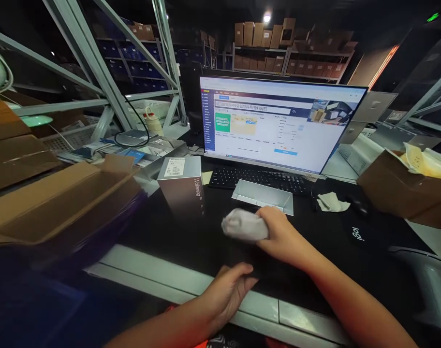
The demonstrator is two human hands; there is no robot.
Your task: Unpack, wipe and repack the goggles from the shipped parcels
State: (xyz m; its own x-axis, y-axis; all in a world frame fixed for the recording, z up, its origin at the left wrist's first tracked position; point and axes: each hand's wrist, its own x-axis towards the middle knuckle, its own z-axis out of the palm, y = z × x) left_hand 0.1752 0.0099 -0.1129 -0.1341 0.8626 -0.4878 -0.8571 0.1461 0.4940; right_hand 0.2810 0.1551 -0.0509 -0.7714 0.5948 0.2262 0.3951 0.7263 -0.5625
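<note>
My right hand (280,232) is closed round a crumpled white cloth (242,225) and holds it down on the black desk mat (191,241), in front of the monitor's silver foot (263,195). My left hand (226,290) rests at the mat's near edge, fingers curled over it, with nothing visible in them. A tall grey box (182,186) with a white label stands upright just left of the cloth.
A lit monitor (278,121) and black keyboard (258,179) stand behind the cloth. Open cardboard boxes lie at left (57,203) and right (402,186). A crumpled tissue (332,201) and a grey scanner (429,285) are to the right. Shelving with boxes fills the background.
</note>
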